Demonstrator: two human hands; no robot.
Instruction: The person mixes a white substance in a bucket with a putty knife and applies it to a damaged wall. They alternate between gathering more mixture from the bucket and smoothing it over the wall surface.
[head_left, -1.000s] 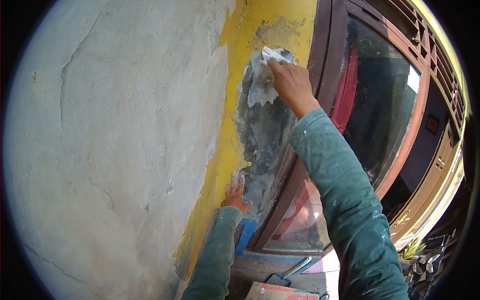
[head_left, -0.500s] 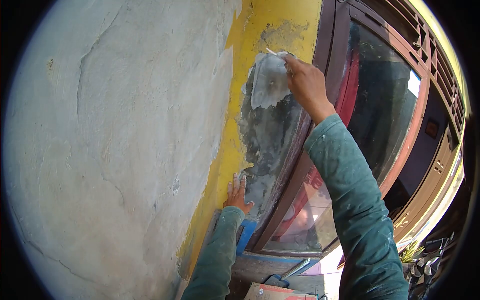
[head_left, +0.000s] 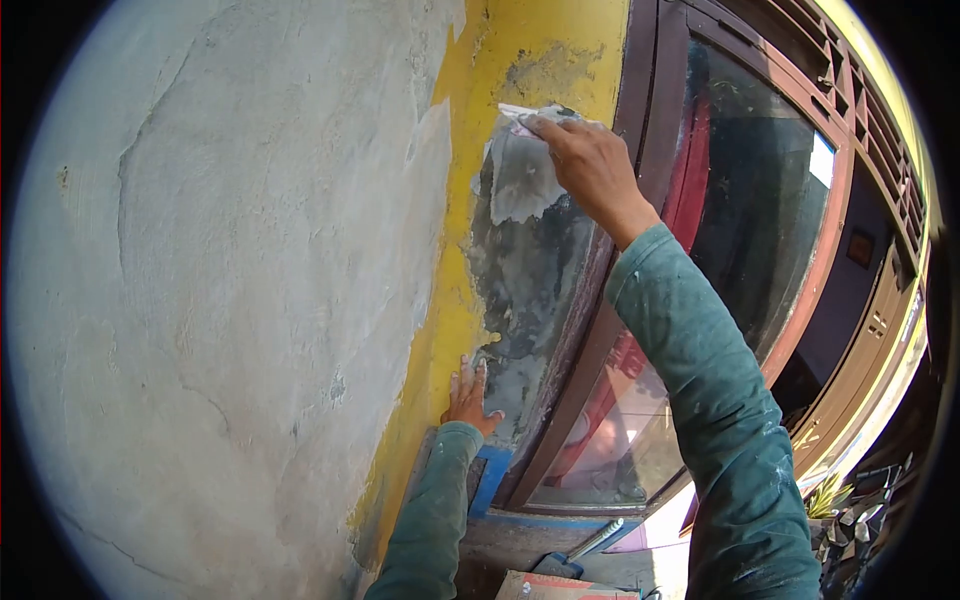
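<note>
right sleeve (head_left: 715,400): long, muted teal-green, deeply creased, pale-speckled toward the elbow | right cuff (head_left: 637,262): plain, stitched hem | left sleeve (head_left: 425,520): matching teal-green, long, wrinkled | left cuff (head_left: 462,431): close-fitting | hands (head_left: 597,172): bare

We find open room over the dark patch (head_left: 525,275) between the right hand (head_left: 597,175), with its thin white tool (head_left: 516,111), at the top and the left hand (head_left: 466,402), fingers spread on the surface, at the bottom; a second lane runs between the right sleeve (head_left: 715,385) and the left sleeve (head_left: 427,515). We mark the brown window frame (head_left: 668,110) and right sleeve as blocking the right side, the grey wall (head_left: 270,290) as bounding the left, and a cardboard box (head_left: 560,588) plus a handled tool (head_left: 597,540) low between the sleeves
</note>
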